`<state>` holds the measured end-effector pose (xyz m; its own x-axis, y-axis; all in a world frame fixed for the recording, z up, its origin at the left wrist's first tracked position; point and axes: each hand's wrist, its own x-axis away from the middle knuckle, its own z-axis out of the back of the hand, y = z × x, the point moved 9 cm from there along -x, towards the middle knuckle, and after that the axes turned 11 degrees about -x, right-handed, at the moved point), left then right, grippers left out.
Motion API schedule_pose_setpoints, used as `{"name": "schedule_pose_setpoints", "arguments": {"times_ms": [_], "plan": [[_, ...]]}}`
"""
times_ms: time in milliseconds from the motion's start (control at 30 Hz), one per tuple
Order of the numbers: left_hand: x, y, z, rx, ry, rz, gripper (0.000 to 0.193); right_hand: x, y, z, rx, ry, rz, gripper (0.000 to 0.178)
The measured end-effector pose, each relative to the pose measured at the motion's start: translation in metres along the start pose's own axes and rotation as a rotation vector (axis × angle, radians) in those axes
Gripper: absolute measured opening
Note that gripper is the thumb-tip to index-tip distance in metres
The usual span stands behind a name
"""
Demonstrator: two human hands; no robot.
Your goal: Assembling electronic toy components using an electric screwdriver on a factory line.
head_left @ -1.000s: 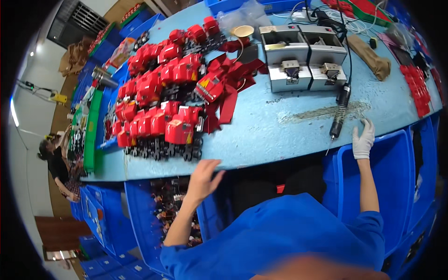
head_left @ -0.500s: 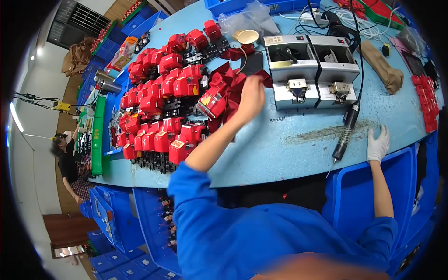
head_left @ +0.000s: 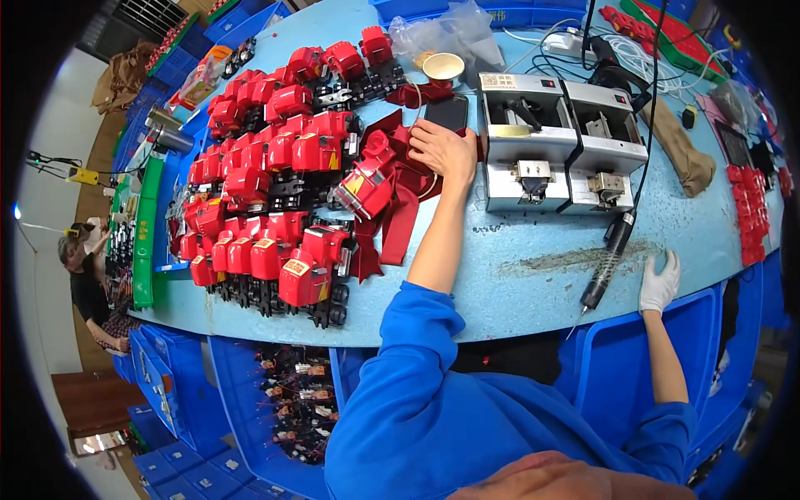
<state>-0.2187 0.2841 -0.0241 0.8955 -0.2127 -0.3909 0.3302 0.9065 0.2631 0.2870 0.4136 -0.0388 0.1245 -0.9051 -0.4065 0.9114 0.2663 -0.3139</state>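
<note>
My bare left hand (head_left: pixel 446 152) lies flat with fingers stretched out at the near end of a dark phone (head_left: pixel 447 112), over dark red ribbon-like fabric (head_left: pixel 402 223). Whether it presses on the phone or only on the fabric I cannot tell. A red toy truck cab (head_left: pixel 367 190) with a yellow mark leans in the fabric just left of the hand. My right hand (head_left: pixel 660 283), in a white glove, rests at the table's near edge with thumb and fingers apart and nothing in it. Left of it, a corded electric screwdriver (head_left: pixel 612 258) hangs or lies with its bit toward me.
Rows of red toy trucks (head_left: pixel 250 187) with black chassis cover the table's left part. Two silver screw-feeder machines (head_left: pixel 567 146) stand right of my left hand. A paper cup (head_left: pixel 443 67), brown cloth (head_left: pixel 679 154) and red parts (head_left: pixel 748 212) lie around. Blue bins (head_left: pixel 650 358) stand below the edge.
My left hand has turned and flattened, its fingers now spread by the phone. My view has shifted, showing more of the lower left bin. The gloved right hand stays at the table edge.
</note>
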Motion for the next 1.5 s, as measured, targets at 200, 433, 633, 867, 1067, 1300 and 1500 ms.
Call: {"name": "schedule_pose_setpoints", "arguments": {"times_ms": [200, 433, 633, 867, 1067, 1300, 1500], "plan": [[0.0, 0.0, 0.005, 0.045, -0.003, 0.018, 0.079, 0.002, 0.001, 0.0, -0.01, -0.019, -0.01, 0.049], [-0.001, 0.002, 0.001, 0.081, -0.018, 0.012, 0.082, -0.001, 0.002, -0.004, -0.011, -0.039, -0.003, 0.048], [-0.005, -0.001, -0.004, 0.055, -0.008, 0.049, 0.085, -0.004, -0.001, -0.009, -0.005, -0.063, 0.012, 0.048], [-0.011, 0.007, 0.001, -0.01, -0.034, 0.038, 0.093, 0.002, 0.004, -0.007, -0.056, -0.105, -0.014, 0.048], [-0.003, 0.008, -0.011, -0.07, -0.026, -0.005, 0.09, -0.002, 0.001, -0.002, -0.078, -0.127, -0.062, 0.048], [-0.005, 0.015, -0.025, -0.233, 0.082, -0.022, 0.061, -0.012, 0.011, 0.0, -0.03, -0.101, -0.044, 0.049], [-0.007, 0.006, -0.028, -0.188, 0.012, -0.057, 0.077, -0.008, 0.014, -0.014, -0.047, -0.099, -0.034, 0.049]]}}
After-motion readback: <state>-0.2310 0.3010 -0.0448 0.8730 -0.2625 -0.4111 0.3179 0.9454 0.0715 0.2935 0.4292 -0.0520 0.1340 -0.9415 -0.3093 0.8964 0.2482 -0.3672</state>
